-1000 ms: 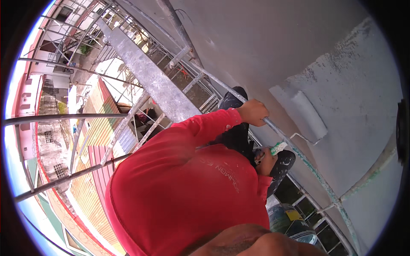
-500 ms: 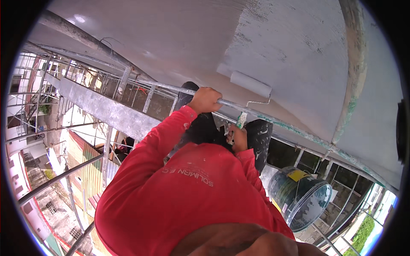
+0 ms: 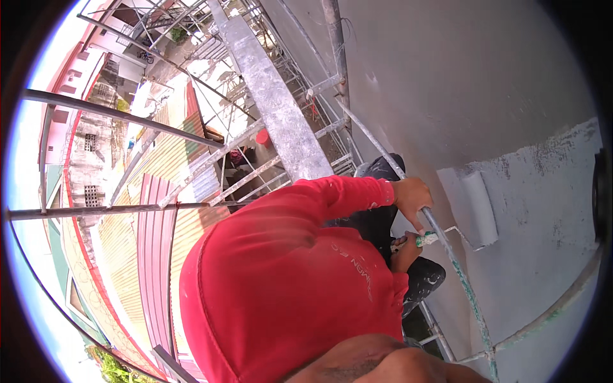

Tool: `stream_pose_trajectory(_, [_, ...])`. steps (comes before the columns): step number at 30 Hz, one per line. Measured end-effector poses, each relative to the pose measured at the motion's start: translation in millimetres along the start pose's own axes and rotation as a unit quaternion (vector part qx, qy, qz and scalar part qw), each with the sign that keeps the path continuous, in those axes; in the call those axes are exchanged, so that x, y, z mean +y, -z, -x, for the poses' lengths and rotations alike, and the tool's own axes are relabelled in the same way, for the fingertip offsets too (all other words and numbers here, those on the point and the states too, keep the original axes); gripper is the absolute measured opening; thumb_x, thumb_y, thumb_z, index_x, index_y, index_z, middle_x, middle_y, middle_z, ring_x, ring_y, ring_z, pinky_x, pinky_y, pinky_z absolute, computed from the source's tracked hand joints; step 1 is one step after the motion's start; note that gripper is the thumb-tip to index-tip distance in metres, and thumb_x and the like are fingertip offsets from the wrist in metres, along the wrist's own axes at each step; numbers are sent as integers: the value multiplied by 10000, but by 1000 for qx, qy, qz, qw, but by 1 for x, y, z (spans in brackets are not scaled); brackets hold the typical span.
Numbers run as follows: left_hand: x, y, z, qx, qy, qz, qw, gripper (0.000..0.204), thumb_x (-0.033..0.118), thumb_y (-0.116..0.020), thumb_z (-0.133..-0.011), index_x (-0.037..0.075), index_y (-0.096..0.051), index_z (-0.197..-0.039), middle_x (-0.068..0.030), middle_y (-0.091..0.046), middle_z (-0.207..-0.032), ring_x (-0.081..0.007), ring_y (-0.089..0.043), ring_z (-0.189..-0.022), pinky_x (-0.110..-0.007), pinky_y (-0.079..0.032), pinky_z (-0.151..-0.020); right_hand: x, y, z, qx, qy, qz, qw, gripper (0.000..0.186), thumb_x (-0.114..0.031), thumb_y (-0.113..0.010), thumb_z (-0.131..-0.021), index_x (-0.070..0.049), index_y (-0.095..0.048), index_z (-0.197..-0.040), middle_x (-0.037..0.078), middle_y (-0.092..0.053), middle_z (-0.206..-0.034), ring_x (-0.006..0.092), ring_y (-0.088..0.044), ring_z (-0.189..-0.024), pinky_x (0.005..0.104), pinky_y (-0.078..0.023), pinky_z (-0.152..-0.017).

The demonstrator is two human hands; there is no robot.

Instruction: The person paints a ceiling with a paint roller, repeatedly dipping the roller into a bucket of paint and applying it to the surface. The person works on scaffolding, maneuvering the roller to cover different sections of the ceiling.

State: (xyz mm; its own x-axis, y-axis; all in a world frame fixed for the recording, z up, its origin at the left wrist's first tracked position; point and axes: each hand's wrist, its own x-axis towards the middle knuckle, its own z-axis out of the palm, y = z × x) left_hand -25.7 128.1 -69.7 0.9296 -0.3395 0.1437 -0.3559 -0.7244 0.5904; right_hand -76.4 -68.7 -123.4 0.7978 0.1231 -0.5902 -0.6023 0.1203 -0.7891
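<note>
Dark scaffold pipes (image 3: 128, 118) cut across the far left, over red and yellow corrugated roofs (image 3: 153, 236); next, a gray-splashed plank (image 3: 274, 96) runs away below. The left hand (image 3: 412, 196) is closed around a slanting metal rail (image 3: 457, 263). Just below it, the right hand (image 3: 403, 253) curls around the handle of a paint roller (image 3: 480, 204) — the rail crosses before its wire frame — whose sleeve lies against the gray wall (image 3: 530, 83) at right.
</note>
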Motion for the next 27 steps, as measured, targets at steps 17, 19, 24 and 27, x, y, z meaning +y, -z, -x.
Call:
stream_pose_trajectory(17, [-6,-9,-13,7,-3,-5,1000,706,740,-693,-677,38,-622,-664,-158,-625,-667,-402,-651,-712,-464,-513,-649,6,-2,-1,20,-166,-40,985,105,-76,-614,-805,-59,-534,-740,32,-481,-604,168,-486,-470,343,-430,-456])
stream_pose_trajectory(19, [-4,-8,-10,2,-4,8,1000,703,731,-676,-702,32,-605,-661,-160,-614,-663,-404,-640,-703,-472,-499,-637,3,-4,8,16,-128,-34,991,108,-61,-615,-801,-54,-527,-738,35,-478,-580,170,-471,-426,340,-412,-420])
stream_pose_trajectory(24, [-14,-14,-9,36,-25,69,997,660,676,-607,-797,29,-582,-668,-168,-582,-644,-417,-610,-681,-491,-464,-608,-7,-18,14,13,-3,-44,999,84,-27,-595,-812,-35,-521,-773,39,-487,-573,152,-484,-413,305,-407,-396])
stream_pose_trajectory(27, [-16,-16,-12,50,-33,60,996,637,650,-588,-825,31,-586,-672,-168,-580,-639,-413,-614,-682,-487,-466,-604,-10,-18,6,-1,54,-38,998,81,-8,-598,-812,-27,-520,-814,43,-515,-596,144,-500,-427,294,-417,-402])
